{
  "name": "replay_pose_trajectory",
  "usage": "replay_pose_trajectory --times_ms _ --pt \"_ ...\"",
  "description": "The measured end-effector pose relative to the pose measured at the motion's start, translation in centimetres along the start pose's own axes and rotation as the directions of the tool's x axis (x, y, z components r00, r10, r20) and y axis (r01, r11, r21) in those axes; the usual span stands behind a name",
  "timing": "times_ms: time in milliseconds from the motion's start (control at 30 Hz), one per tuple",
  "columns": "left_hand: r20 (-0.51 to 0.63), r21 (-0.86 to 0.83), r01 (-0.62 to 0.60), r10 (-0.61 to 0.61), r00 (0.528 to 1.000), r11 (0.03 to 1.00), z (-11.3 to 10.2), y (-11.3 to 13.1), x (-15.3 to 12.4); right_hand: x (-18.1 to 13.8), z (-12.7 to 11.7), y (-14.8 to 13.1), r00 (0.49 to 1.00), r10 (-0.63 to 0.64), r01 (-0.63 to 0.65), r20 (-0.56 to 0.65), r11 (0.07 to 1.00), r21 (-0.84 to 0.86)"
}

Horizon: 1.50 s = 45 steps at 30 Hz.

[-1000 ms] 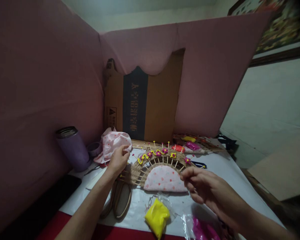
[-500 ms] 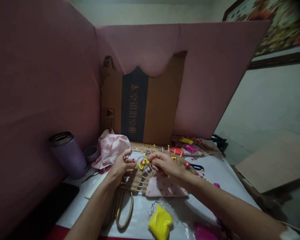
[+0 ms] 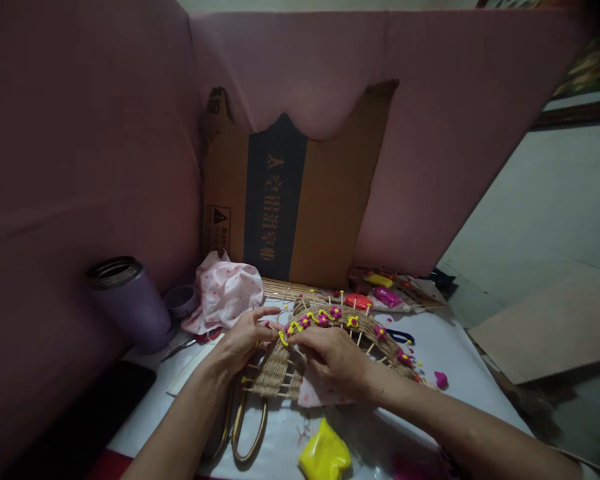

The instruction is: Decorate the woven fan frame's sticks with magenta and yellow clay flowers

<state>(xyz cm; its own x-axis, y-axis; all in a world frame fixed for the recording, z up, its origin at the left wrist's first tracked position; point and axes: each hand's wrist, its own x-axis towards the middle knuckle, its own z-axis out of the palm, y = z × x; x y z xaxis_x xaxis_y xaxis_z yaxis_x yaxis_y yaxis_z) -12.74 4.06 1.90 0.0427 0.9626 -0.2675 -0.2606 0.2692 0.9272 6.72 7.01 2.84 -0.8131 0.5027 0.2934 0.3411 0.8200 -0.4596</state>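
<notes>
A fan-shaped woven twine piece (image 3: 274, 373) on thin sticks lies on the white-covered table, its curved band set with magenta and yellow clay flowers (image 3: 335, 312). A wavy yellow clay strip (image 3: 294, 327) runs along the band's left part. My left hand (image 3: 247, 339) holds the left edge, index finger stretched out above it and the other fingertips at the rim. Over the middle, my right hand (image 3: 337, 360) is closed, thumb and index finger pinched at the strip's lower left end. Its palm hides part of the weave and the spotted pink cloth (image 3: 316, 393) beneath.
On the left stand a purple tumbler (image 3: 133, 303), a roll of tape (image 3: 181, 301) and bunched spotted cloth (image 3: 229, 288). Yellow clay (image 3: 325, 452) lies in front, beside bag-like handles (image 3: 250, 430). Cardboard (image 3: 330, 200) leans at the back. Red clay (image 3: 359, 301) sits behind the weave.
My right hand has moved down and slightly left along the yellow strip, uncovering more clay flowers on the band. My left hand stays at the left edge. The camera view has tilted downward.
</notes>
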Motion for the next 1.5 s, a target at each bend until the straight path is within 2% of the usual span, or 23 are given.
replay_pose_trajectory --times_ms 267,467,600,667,833,1033,1167,1500 --pt "-0.021 0.001 -0.009 0.009 1.0 1.0 0.3 0.1 0.0 0.3 0.1 0.1 0.999 0.032 -0.032 0.021 0.999 -0.005" --pt "-0.054 -0.008 0.012 -0.012 0.998 1.0 0.6 0.3 -0.3 0.6 0.5 0.2 0.998 0.059 -0.059 -0.016 0.998 -0.005" --pt "-0.045 -0.006 0.001 -0.001 0.999 1.0 0.6 0.3 -0.3 0.6 -0.2 0.0 0.998 0.045 -0.045 -0.036 0.999 0.025" --pt "-0.036 -0.018 -0.001 0.001 0.999 1.0 0.5 0.2 -0.3 0.4 -0.7 -0.1 0.999 0.013 -0.015 -0.046 0.999 -0.029" --pt "-0.038 -0.041 0.009 -0.01 0.999 0.999 0.6 0.2 -0.3 -0.1 -1.2 0.0 0.997 -0.07 0.078 0.036 0.936 -0.342" --pt "-0.058 -0.026 -0.01 0.009 0.998 1.0 0.6 0.2 -0.4 0.1 -0.7 0.0 0.986 -0.124 0.166 0.115 0.848 -0.503" --pt "-0.053 -0.027 -0.031 0.029 0.998 0.999 0.5 0.0 -0.3 0.2 -0.7 0.2 0.977 -0.17 0.214 0.131 0.803 -0.555" --pt "-0.04 -0.052 -0.009 0.007 0.999 0.999 0.4 0.0 -0.3 -0.5 -0.9 0.3 0.962 -0.233 0.271 0.141 0.774 -0.573"
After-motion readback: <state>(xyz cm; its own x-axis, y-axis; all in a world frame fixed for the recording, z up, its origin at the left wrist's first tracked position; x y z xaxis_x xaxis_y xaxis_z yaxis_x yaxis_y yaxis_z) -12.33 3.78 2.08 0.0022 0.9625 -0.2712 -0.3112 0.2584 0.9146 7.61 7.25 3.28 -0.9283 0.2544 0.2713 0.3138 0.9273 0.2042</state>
